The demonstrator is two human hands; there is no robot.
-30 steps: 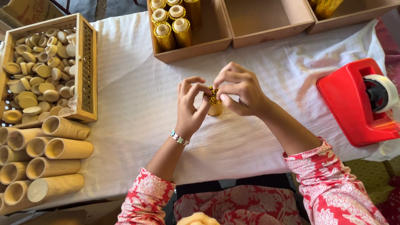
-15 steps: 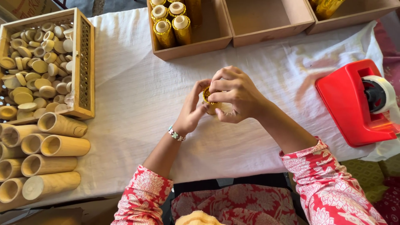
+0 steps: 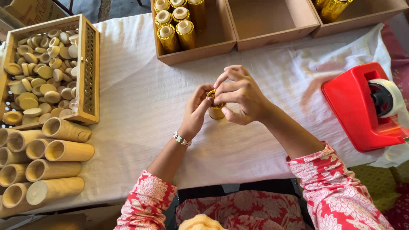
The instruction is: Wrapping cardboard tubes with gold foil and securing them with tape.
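Observation:
A small tube wrapped in gold foil (image 3: 216,111) stands upright on the white cloth near the table's middle. My left hand (image 3: 197,111) grips its left side. Over its top end, my right hand (image 3: 237,94) pinches the foil with bent fingers. Most of the tube is hidden behind my fingers.
A cardboard box (image 3: 221,42) at the back holds several gold-wrapped tubes (image 3: 177,30); two more boxes stand to its right. A wooden crate (image 3: 90,72) of round wooden caps sits at the left, bare wooden tubes (image 3: 64,151) piled below it. A red tape dispenser (image 3: 362,108) stands at the right.
Both hands have stayed on the gold tube, shifting slightly left. My right fingers have moved over the tube's top end.

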